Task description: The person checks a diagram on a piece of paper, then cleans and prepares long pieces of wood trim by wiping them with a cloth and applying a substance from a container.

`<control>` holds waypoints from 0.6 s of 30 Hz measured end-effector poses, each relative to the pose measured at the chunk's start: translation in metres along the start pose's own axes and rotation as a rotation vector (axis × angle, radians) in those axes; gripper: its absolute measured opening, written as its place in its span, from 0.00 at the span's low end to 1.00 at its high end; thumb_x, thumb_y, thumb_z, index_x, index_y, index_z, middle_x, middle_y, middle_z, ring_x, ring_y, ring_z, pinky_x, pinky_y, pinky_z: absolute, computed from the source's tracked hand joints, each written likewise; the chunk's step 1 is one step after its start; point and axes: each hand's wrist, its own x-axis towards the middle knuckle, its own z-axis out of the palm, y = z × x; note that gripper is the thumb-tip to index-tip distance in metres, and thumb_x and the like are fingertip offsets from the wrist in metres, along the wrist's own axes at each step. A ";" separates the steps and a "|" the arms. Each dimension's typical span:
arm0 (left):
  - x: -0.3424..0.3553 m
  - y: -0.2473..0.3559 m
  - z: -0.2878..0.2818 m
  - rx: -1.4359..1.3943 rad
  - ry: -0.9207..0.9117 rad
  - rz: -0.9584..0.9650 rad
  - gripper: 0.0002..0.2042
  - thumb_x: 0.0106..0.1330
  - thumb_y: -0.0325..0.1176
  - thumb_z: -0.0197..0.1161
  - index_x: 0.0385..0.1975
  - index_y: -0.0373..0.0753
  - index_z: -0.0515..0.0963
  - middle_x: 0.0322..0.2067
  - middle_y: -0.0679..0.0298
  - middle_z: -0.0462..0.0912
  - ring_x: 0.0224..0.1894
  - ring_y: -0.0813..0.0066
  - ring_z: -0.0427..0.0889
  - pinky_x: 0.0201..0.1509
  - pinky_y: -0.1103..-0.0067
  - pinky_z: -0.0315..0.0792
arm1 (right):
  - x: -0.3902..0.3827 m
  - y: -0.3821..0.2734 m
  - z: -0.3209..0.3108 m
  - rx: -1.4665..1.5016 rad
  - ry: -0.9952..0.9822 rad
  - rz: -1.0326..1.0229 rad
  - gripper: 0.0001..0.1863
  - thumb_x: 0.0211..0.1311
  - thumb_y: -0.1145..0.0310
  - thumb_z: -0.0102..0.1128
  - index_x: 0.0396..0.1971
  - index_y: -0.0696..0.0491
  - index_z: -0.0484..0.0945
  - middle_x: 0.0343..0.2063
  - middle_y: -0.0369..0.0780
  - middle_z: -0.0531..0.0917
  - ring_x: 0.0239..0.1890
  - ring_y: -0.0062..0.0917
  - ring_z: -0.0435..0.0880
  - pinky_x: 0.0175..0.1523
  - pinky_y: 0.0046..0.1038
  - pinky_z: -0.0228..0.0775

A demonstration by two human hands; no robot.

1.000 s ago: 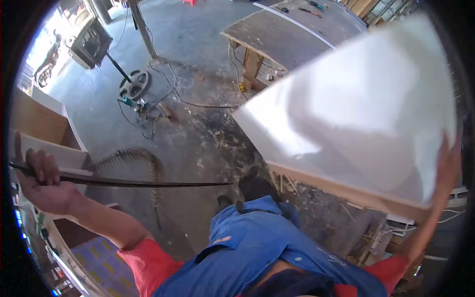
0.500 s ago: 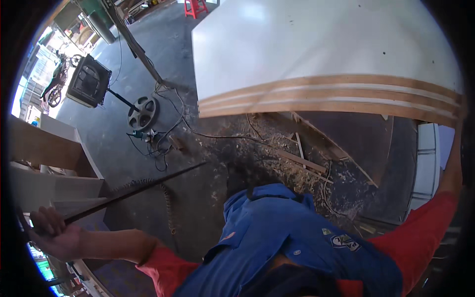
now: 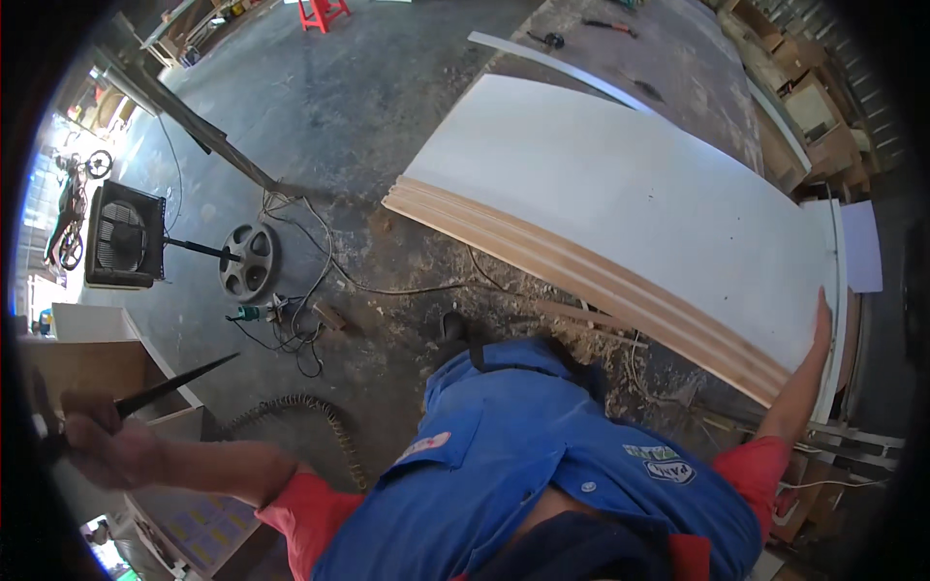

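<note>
My left hand (image 3: 105, 447) is raised at the far left, with its fingers wrapped around a long dark tapered tool (image 3: 179, 385). The tool points up and to the right, and its exact kind is hard to make out. At the right, my right hand (image 3: 821, 327) lies with its fingers stretched along the end of a large white panel (image 3: 620, 184). This panel slants across the upper right, and several brown-and-white layered strips (image 3: 581, 286) show along its near side. What my right palm presses on is partly hidden.
Beyond the panel, a worktable (image 3: 693, 58) carries a long white strip (image 3: 562, 68) and small tools. A black fan (image 3: 124, 235) stands left on a wheel-like base (image 3: 249, 261). Cables (image 3: 387, 289) and wood shavings (image 3: 484, 315) cover the floor. A red stool (image 3: 323, 14) is at the back.
The white panel has dropped lower and tilted, uncovering the worktable behind it. My right hand has come into view on its end. The dark tool now looks shorter as my left hand has turned.
</note>
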 end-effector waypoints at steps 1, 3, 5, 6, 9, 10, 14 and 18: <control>-0.001 -0.005 0.025 0.068 0.077 -0.031 0.19 0.75 0.39 0.55 0.22 0.33 0.71 0.21 0.65 0.68 0.22 0.80 0.62 0.27 0.82 0.54 | -0.004 0.018 0.012 0.001 -0.027 0.055 0.28 0.71 0.52 0.57 0.58 0.61 0.76 0.55 0.54 0.81 0.61 0.44 0.78 0.64 0.37 0.69; -0.004 -0.036 0.045 0.108 0.001 -0.044 0.13 0.73 0.34 0.59 0.36 0.28 0.80 0.29 0.61 0.80 0.27 0.82 0.70 0.30 0.86 0.61 | -0.008 0.055 0.036 0.007 -0.077 0.165 0.28 0.71 0.52 0.57 0.58 0.61 0.77 0.55 0.54 0.81 0.61 0.44 0.78 0.64 0.37 0.69; -0.015 -0.055 0.064 0.117 -0.191 -0.134 0.13 0.72 0.32 0.59 0.45 0.28 0.81 0.34 0.60 0.84 0.29 0.84 0.71 0.31 0.87 0.62 | -0.004 0.084 0.060 0.029 -0.118 0.251 0.28 0.71 0.52 0.57 0.58 0.61 0.77 0.55 0.54 0.81 0.61 0.44 0.78 0.64 0.37 0.69; -0.029 -0.040 0.098 0.151 -0.239 -0.235 0.12 0.72 0.31 0.59 0.46 0.29 0.81 0.34 0.62 0.84 0.29 0.86 0.70 0.30 0.88 0.61 | -0.001 0.099 0.071 0.038 -0.134 0.292 0.28 0.71 0.52 0.57 0.58 0.61 0.77 0.55 0.54 0.81 0.61 0.44 0.78 0.64 0.37 0.69; -0.073 0.020 0.192 0.103 -0.485 -0.248 0.12 0.73 0.33 0.59 0.51 0.34 0.80 0.28 0.72 0.77 0.28 0.89 0.66 0.29 0.88 0.58 | 0.018 0.140 0.098 0.051 -0.169 0.405 0.28 0.71 0.51 0.57 0.57 0.60 0.78 0.55 0.53 0.81 0.61 0.45 0.78 0.64 0.37 0.69; -0.081 0.029 0.200 0.134 -0.629 -0.244 0.12 0.73 0.33 0.59 0.51 0.36 0.79 0.27 0.75 0.74 0.27 0.89 0.65 0.29 0.88 0.57 | 0.030 0.147 0.108 0.049 -0.201 0.420 0.28 0.71 0.51 0.57 0.57 0.60 0.78 0.55 0.53 0.81 0.61 0.45 0.78 0.64 0.37 0.69; -0.126 0.043 0.252 0.035 -0.900 -0.410 0.11 0.75 0.33 0.55 0.50 0.34 0.78 0.26 0.78 0.68 0.26 0.91 0.61 0.27 0.86 0.53 | 0.088 0.191 0.152 -0.034 -0.300 0.421 0.27 0.71 0.50 0.57 0.56 0.58 0.80 0.55 0.52 0.82 0.61 0.44 0.78 0.64 0.37 0.69; -0.177 0.039 0.294 -0.038 -0.998 -0.509 0.10 0.72 0.31 0.57 0.45 0.32 0.80 0.18 0.74 0.66 0.22 0.87 0.62 0.24 0.81 0.56 | 0.108 0.205 0.172 -0.053 -0.254 0.184 0.24 0.70 0.47 0.57 0.52 0.52 0.83 0.52 0.48 0.84 0.58 0.43 0.80 0.61 0.37 0.71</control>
